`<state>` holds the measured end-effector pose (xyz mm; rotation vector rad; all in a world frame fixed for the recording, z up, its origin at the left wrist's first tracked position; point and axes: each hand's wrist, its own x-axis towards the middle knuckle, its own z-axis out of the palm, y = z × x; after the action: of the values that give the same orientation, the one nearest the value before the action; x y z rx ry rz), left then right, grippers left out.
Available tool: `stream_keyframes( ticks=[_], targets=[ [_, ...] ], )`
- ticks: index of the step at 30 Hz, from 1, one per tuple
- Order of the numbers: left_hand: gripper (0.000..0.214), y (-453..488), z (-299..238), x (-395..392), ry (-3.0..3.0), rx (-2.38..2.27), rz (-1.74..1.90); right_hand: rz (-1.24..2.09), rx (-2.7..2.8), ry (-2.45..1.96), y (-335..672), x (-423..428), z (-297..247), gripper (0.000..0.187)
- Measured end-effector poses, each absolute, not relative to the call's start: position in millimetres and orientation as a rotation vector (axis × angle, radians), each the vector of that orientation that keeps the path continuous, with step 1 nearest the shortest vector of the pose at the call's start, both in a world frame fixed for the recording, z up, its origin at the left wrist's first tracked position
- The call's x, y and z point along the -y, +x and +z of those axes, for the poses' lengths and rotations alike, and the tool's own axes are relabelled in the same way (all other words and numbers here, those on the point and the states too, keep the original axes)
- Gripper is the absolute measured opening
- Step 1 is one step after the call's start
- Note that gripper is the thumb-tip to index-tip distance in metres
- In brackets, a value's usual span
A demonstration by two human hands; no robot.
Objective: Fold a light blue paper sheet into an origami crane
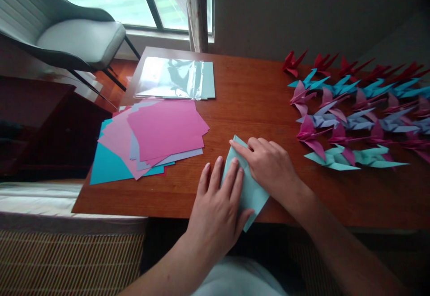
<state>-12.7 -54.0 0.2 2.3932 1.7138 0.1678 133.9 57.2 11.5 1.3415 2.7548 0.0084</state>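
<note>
A folded pale teal sheet of paper (pixel 250 190) lies on the wooden table (pixel 255 94) near its front edge. My left hand (pixel 218 206) lies flat on the sheet's left part, fingers stretched out and together. My right hand (pixel 268 164) rests on the sheet's upper right part, its index finger pressing along the top fold toward the far corner, the other fingers curled.
A loose stack of pink, lilac and blue paper squares (pixel 151 139) lies to the left. Behind it is a clear plastic sleeve of paper (pixel 176 79). Rows of folded paper cranes (pixel 352 108) fill the table's right side. A grey chair (pixel 70 36) stands by the window.
</note>
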Motion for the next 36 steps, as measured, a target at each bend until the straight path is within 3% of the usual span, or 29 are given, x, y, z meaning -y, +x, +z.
stream_keyframes(
  ticks=[16, 26, 36],
  targets=[
    [0.072, -12.5, 0.5, 53.8, 2.369, -1.7, 0.163, 0.037, -2.812, 1.308, 132.9, -55.5, 8.5, 0.042],
    [0.071, -13.3, -0.5, 53.2, 2.396, -1.679, 0.195, -0.294, -2.976, 0.95, 141.5, -43.7, 16.3, 0.035],
    [0.069, -13.3, 1.1, 52.8, 2.354, -1.684, 0.188, 0.013, -2.737, 1.301, 137.7, -72.5, 18.1, 0.048]
  ],
)
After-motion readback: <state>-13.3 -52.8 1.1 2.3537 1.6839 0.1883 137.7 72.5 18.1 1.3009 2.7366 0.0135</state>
